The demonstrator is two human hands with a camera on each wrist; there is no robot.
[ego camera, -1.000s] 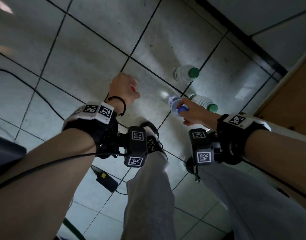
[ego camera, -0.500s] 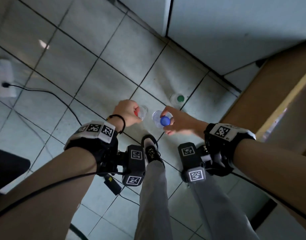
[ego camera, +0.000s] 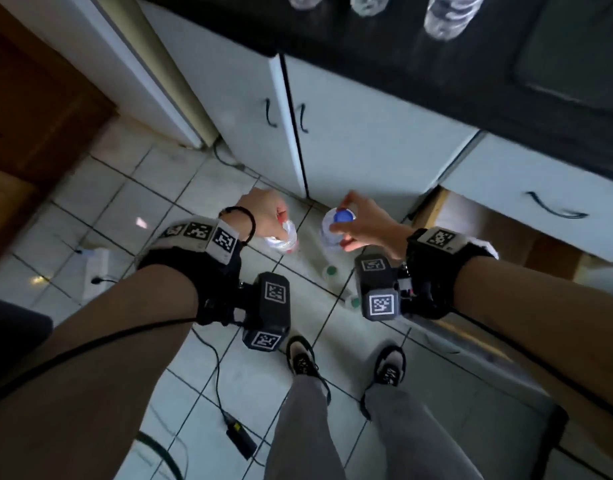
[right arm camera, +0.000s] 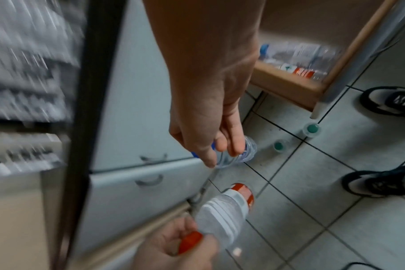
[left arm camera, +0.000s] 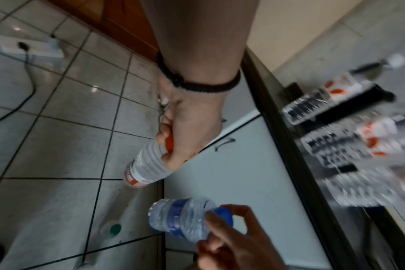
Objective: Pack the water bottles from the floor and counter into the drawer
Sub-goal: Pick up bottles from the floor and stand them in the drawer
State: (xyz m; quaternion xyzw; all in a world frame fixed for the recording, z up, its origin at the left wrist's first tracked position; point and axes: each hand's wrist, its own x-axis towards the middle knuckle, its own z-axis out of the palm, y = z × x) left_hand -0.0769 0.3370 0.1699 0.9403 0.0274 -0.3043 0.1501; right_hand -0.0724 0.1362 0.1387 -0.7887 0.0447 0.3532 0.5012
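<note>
The left hand (left arm camera: 185, 127) is clenched round the neck of a clear ribbed plastic bottle with an orange cap (left arm camera: 148, 164), which hangs cap-up above the pale tiled floor (ego camera: 152, 209); its white-and-red label carries lettering too blurred to read. The right hand (ego camera: 364, 220) pinches the neck of a clear crinkled plastic bottle with a blue cap and blue label band (left arm camera: 183, 219), also held in the air beside the first, the two bottles apart. No writing on the blue band can be made out. Two clear bottles with green caps (right arm camera: 294, 137) stand on the floor below, near the white cabinet doors (ego camera: 350, 133). The open wooden drawer (right arm camera: 287, 80), low on the right, holds several bottles whose red and green label marks are illegible. More clear bottles with red-and-white labels (left arm camera: 349, 142) stand on the dark counter (ego camera: 419, 57), blurred
</note>
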